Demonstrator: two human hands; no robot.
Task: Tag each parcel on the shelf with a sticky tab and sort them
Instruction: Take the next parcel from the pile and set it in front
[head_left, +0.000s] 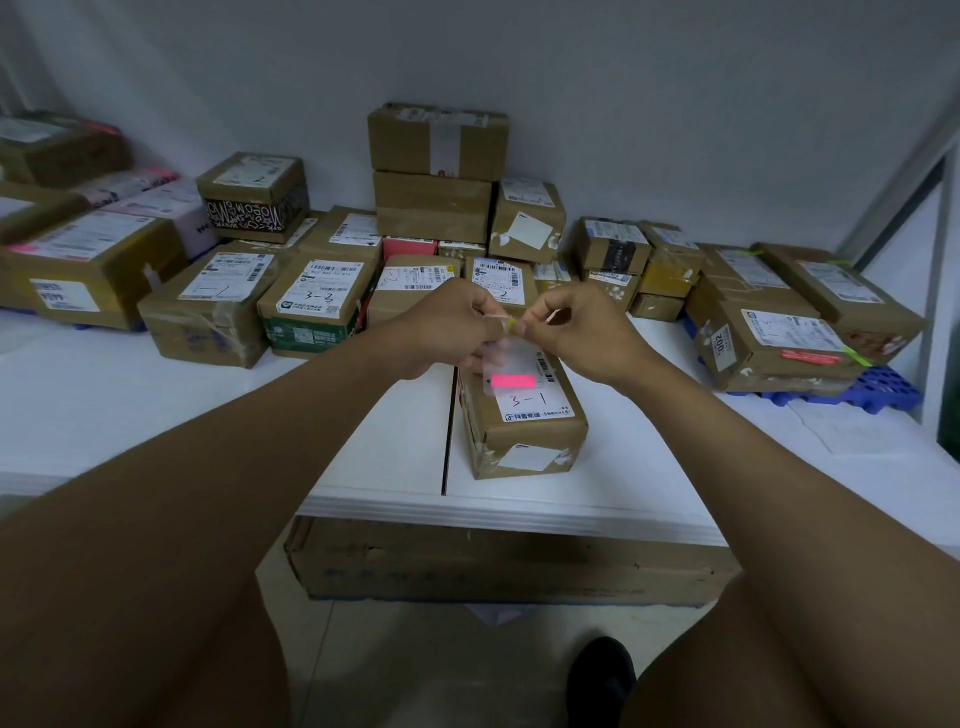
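Both hands up over the 3-1 parcel (522, 415): left hand (447, 332) pinches the tab sheet (501, 364), right hand (576, 332) pinches a yellow tab (512, 325), prob. peeling it to stick on.

Two bare forearms, no sleeves, no watch, no rings or bands in view. Left hand (447, 325) and right hand (582, 332) ungloved, nails short. Bare thighs at five and seven o'clock, no trouser leg over either. One dark shoe (602, 675) at six o'clock, rounded toe, plain, without visible laces or markings.
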